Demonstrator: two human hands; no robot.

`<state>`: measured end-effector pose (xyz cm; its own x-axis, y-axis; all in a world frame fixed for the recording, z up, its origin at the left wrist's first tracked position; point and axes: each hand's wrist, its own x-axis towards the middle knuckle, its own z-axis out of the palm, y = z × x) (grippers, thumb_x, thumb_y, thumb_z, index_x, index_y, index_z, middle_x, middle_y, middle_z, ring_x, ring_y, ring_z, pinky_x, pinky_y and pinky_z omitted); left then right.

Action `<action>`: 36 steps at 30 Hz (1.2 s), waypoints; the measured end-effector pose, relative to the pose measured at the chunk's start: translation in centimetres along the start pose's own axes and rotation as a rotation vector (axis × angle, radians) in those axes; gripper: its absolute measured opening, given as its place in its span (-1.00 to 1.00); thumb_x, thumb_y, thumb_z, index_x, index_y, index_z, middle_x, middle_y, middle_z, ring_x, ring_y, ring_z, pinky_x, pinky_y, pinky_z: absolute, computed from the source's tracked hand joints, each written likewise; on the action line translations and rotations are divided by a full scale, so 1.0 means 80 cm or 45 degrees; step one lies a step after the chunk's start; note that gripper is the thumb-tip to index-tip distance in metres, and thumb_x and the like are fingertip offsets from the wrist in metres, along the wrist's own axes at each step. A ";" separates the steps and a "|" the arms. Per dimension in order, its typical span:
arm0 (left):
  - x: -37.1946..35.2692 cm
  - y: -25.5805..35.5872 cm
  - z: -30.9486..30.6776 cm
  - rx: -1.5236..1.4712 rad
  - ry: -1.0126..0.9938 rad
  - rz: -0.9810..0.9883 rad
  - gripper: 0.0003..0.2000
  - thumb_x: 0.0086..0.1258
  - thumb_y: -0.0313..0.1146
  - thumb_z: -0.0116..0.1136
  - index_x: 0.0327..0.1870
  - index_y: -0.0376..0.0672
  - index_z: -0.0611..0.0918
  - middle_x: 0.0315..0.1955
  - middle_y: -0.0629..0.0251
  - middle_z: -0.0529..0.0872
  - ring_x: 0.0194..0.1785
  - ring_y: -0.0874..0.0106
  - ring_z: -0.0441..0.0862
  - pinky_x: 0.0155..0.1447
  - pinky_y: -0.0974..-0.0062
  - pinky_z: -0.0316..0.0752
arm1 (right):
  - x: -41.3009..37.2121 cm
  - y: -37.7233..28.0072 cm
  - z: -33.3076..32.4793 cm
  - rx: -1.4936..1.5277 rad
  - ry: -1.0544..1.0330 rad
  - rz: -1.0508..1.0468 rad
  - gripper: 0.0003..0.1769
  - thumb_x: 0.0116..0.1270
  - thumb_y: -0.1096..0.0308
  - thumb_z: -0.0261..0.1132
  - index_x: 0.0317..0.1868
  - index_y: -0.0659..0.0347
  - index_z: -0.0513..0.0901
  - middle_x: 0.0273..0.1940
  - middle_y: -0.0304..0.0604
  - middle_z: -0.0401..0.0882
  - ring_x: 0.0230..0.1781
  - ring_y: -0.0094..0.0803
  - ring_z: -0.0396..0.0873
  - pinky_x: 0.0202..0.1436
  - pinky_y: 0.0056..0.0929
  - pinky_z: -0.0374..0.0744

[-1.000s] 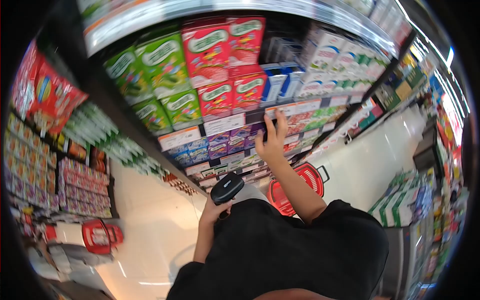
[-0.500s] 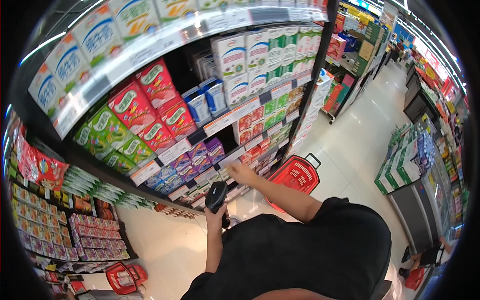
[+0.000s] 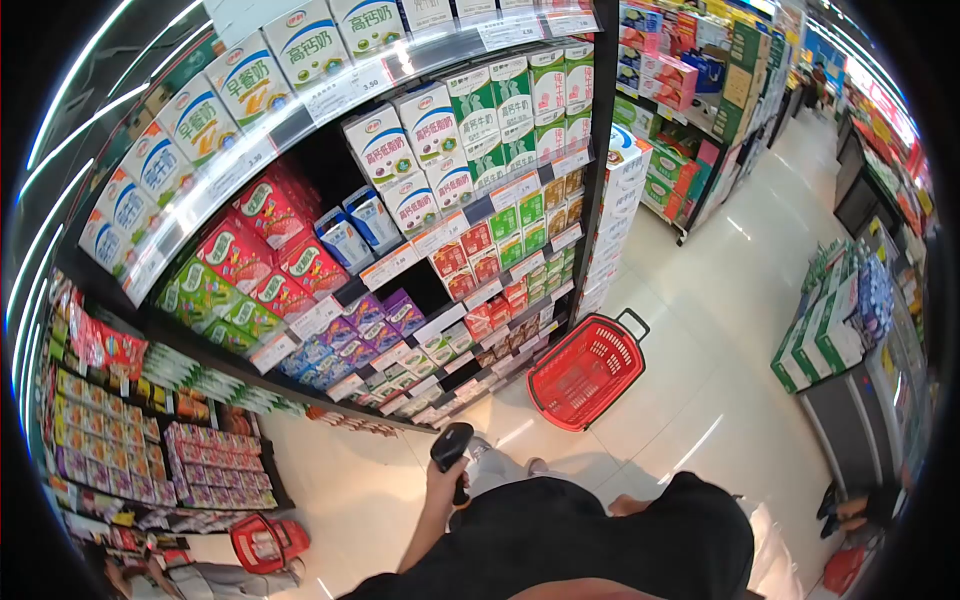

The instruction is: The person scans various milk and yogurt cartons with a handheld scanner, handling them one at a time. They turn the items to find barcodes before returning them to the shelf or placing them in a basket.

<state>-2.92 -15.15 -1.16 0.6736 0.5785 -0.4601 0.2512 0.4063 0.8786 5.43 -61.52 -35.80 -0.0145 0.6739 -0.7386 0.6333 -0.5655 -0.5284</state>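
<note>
My left hand (image 3: 445,486) is wrapped round the grip of a black handheld barcode scanner (image 3: 452,446), held low in front of my body beside the shelf. My right hand (image 3: 628,505) hangs at my right side, mostly behind my black shirt; its fingers do not show clearly. Ahead stands a shelf of milk cartons: white ones (image 3: 385,150) and green-and-white ones (image 3: 475,105) in the middle row. Red drink cartons (image 3: 270,210) and green cartons (image 3: 210,285) are at the left, purple packs (image 3: 370,320) lower down. Dark gaps show between some stacks.
A red shopping basket (image 3: 590,372) with a black handle stands on the floor by the shelf end. Green-and-white boxes (image 3: 820,325) are stacked on a counter at right. Another red basket (image 3: 265,543) is at lower left beside a person (image 3: 205,578). Another person's legs (image 3: 850,510) show at right.
My right hand has dropped from in front of the lower shelf to my side. The scanner stays in my left hand. My view has shifted, showing the whole red basket.
</note>
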 end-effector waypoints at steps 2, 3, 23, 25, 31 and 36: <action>0.008 0.008 0.007 0.150 -0.020 -0.041 -0.80 0.26 -0.38 0.30 -0.25 -0.29 0.55 -0.62 0.30 0.58 -0.65 0.51 0.51 -0.53 0.53 0.46 | 0.010 -0.006 -0.018 0.190 -0.042 0.007 -0.70 0.41 0.34 -0.02 -0.18 0.30 0.63 -0.40 -0.07 0.61 -0.40 -0.23 0.63 -0.42 -0.16 0.55; 0.011 0.017 0.014 0.163 -0.037 -0.044 -0.80 0.25 -0.37 0.30 -0.25 -0.28 0.56 -0.65 0.31 0.57 -0.64 0.51 0.51 -0.53 0.54 0.45 | 0.021 -0.034 -0.043 0.914 0.113 0.496 -0.78 0.37 0.32 0.04 -0.18 0.21 0.59 -0.38 -0.14 0.62 -0.45 -0.29 0.60 -0.43 -0.22 0.54; -0.008 0.077 0.051 0.455 -0.812 -0.015 -0.74 0.28 -0.23 0.34 -0.22 -0.21 0.56 -0.60 0.46 0.52 -0.58 0.63 0.48 -0.49 0.60 0.42 | 0.020 -0.042 -0.092 1.667 0.464 0.926 -0.76 0.37 0.28 0.06 -0.08 0.19 0.56 -0.25 -0.13 0.64 -0.46 -0.30 0.61 -0.42 -0.21 0.53; -0.004 0.066 0.033 0.379 -0.777 -0.010 -0.75 0.29 -0.24 0.33 -0.26 -0.21 0.56 -0.60 0.46 0.52 -0.57 0.63 0.49 -0.49 0.61 0.40 | 0.025 -0.024 -0.083 1.303 0.299 0.773 -0.77 0.38 0.29 0.05 -0.12 0.22 0.56 -0.27 -0.13 0.64 -0.47 -0.29 0.61 -0.44 -0.20 0.52; 0.014 0.072 -0.021 0.309 -0.748 -0.109 -0.70 0.29 -0.29 0.32 -0.08 -0.21 0.53 -0.58 0.46 0.52 -0.57 0.64 0.47 -0.50 0.61 0.36 | 0.058 -0.081 -0.124 1.583 0.417 0.766 -0.78 0.35 0.24 0.04 -0.20 0.15 0.56 -0.32 -0.16 0.62 -0.48 -0.31 0.60 -0.43 -0.21 0.52; 0.026 0.106 -0.075 0.226 -0.778 0.010 -0.47 0.27 -0.42 0.30 0.23 -0.19 0.33 -0.52 0.41 0.53 -0.56 0.62 0.46 -0.51 0.59 0.35 | 0.105 -0.218 -0.244 1.615 0.674 0.746 -0.68 0.27 0.23 0.07 -0.01 0.14 0.52 -0.23 -0.12 0.62 -0.40 -0.32 0.60 -0.40 -0.24 0.54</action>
<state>-3.54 -6.22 4.56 0.9379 0.0514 -0.3430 0.3205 0.2495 0.9138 9.38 -36.71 -24.66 0.4482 0.1437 -0.8823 -0.6305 -0.6488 -0.4260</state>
